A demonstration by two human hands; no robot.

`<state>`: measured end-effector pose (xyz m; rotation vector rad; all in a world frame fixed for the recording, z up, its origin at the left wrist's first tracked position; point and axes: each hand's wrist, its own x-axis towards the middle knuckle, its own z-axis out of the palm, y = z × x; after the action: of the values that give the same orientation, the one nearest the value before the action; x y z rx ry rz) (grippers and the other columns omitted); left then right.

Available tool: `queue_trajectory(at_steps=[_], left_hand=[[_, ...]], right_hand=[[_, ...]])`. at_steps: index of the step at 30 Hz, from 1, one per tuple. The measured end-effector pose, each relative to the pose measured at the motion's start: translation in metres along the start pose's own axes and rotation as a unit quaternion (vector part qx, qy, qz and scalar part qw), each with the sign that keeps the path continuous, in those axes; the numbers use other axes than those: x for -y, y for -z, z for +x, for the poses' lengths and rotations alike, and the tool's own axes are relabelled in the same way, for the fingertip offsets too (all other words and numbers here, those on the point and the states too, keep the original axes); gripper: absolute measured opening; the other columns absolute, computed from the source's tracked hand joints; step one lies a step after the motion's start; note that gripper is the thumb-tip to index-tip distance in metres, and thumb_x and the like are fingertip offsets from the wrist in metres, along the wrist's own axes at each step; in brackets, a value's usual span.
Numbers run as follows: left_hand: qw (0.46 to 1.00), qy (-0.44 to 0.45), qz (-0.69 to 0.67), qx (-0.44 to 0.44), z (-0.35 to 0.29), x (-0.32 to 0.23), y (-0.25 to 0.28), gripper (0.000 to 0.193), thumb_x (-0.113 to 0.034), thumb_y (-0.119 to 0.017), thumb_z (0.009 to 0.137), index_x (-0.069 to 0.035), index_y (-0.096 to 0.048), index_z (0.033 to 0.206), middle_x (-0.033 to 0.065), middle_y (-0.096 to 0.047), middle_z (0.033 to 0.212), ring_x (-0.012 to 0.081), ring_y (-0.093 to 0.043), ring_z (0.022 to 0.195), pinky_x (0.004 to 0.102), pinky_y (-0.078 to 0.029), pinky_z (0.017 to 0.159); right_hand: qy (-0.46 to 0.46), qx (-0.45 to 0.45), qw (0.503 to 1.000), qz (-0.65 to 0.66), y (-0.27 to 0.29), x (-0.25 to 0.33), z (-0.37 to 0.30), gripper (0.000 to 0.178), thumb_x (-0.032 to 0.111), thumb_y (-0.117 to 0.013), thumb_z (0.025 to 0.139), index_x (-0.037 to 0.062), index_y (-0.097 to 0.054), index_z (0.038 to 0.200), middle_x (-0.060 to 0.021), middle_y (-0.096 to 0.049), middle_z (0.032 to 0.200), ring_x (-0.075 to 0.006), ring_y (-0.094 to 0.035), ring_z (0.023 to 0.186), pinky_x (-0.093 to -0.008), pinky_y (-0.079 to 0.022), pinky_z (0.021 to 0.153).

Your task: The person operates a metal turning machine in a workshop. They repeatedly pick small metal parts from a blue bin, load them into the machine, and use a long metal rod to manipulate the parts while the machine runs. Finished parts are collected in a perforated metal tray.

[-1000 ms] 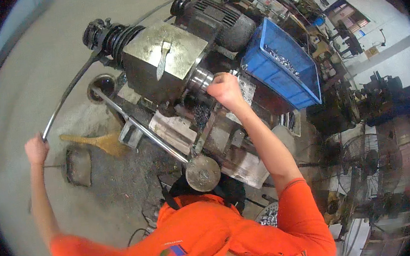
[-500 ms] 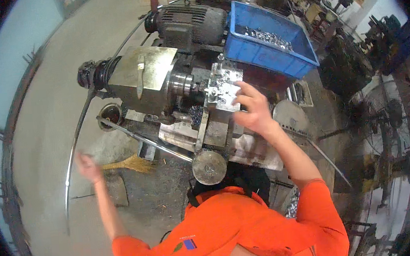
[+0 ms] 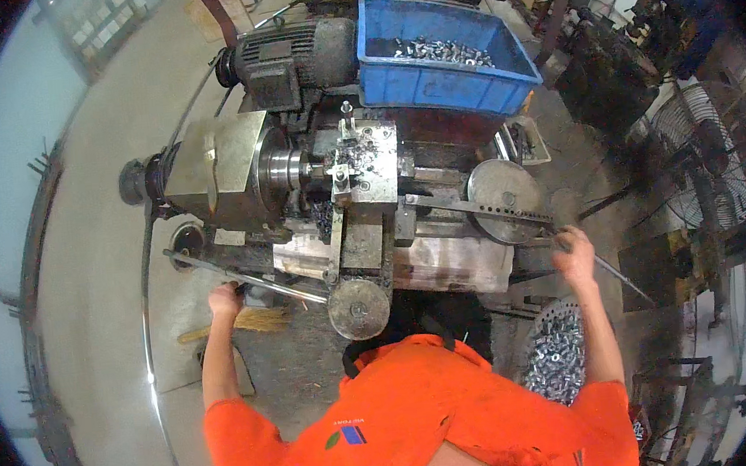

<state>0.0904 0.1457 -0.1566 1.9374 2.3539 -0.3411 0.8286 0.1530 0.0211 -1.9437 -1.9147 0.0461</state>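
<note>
My left hand is closed beside a long metal rod that slants toward a round handwheel. Something dark shows at its fingers, but I cannot make out what it is. On the right, my right hand is wrapped round a lever, where a flat bar with holes meets a thin rod. Ahead of me is a small lathe. Its round metal chuck faces a square tool post strewn with metal chips.
A blue crate of small metal parts stands behind the lathe, beside a motor. A brush lies on the headstock cover. Low on the right is a perforated basket of metal parts; a straw broom lies left.
My right hand has left the tool post and moved right and nearer, onto the lever. My left hand has moved right toward the slanting rod and closed. The view has shifted.
</note>
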Motion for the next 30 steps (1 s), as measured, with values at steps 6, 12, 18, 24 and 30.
queue_trajectory(at_steps=[6,12,18,24,30], left_hand=[[0.923,0.123,-0.362,-0.047,-0.013,0.052,0.036,0.038,-0.031,-0.063,0.078,-0.003,-0.061,0.105,0.0137,-0.066,0.075,0.024,-0.063,0.061,0.0347,-0.05,0.057],[0.792,0.182,-0.569,-0.13,-0.004,0.024,0.101,0.054,-0.045,-0.054,0.085,0.007,-0.059,0.1,0.0155,-0.064,0.067,0.0172,-0.059,0.047,0.0246,-0.043,0.042],[0.693,0.232,-0.659,-0.18,0.011,-0.034,0.08,0.044,-0.034,-0.053,0.085,0.01,-0.052,0.087,0.0156,-0.057,0.058,0.0244,-0.059,0.042,0.0319,-0.049,0.035],[0.693,0.219,-0.668,-0.163,0.009,-0.036,0.09,0.036,-0.026,-0.051,0.085,0.009,-0.049,0.084,0.017,-0.058,0.065,0.0256,-0.059,0.045,0.0342,-0.051,0.036],[0.697,0.233,-0.651,-0.191,0.012,-0.036,0.084,0.039,-0.029,-0.053,0.084,0.009,-0.049,0.082,0.0172,-0.057,0.062,0.028,-0.059,0.045,0.0358,-0.053,0.039]], right_hand=[[-0.208,0.013,0.955,-0.21,0.0,-0.16,-0.051,0.048,0.011,-0.067,0.055,0.0045,-0.061,0.102,-0.0181,-0.063,0.097,-0.0344,-0.059,0.093,-0.0425,-0.047,0.081],[-0.283,0.067,0.919,-0.267,-0.024,-0.179,-0.103,0.025,0.023,-0.064,0.062,0.0067,-0.061,0.081,-0.0168,-0.063,0.079,-0.0355,-0.062,0.074,-0.0449,-0.05,0.068],[-0.299,0.109,0.948,-0.002,-0.036,-0.067,-0.197,0.033,0.033,-0.063,0.062,0.0024,-0.063,0.076,-0.0183,-0.062,0.073,-0.0356,-0.06,0.066,-0.0421,-0.049,0.063],[-0.365,0.061,0.888,0.272,-0.066,-0.02,-0.225,0.017,0.016,-0.055,0.066,0.0013,-0.059,0.072,-0.0041,-0.055,0.06,-0.0139,-0.051,0.056,-0.0293,-0.042,0.053],[-0.34,0.043,0.908,0.243,-0.042,0.018,-0.209,0.022,0.02,-0.055,0.063,0.0015,-0.059,0.076,-0.0052,-0.048,0.057,-0.0145,-0.044,0.053,-0.0308,-0.037,0.049]])
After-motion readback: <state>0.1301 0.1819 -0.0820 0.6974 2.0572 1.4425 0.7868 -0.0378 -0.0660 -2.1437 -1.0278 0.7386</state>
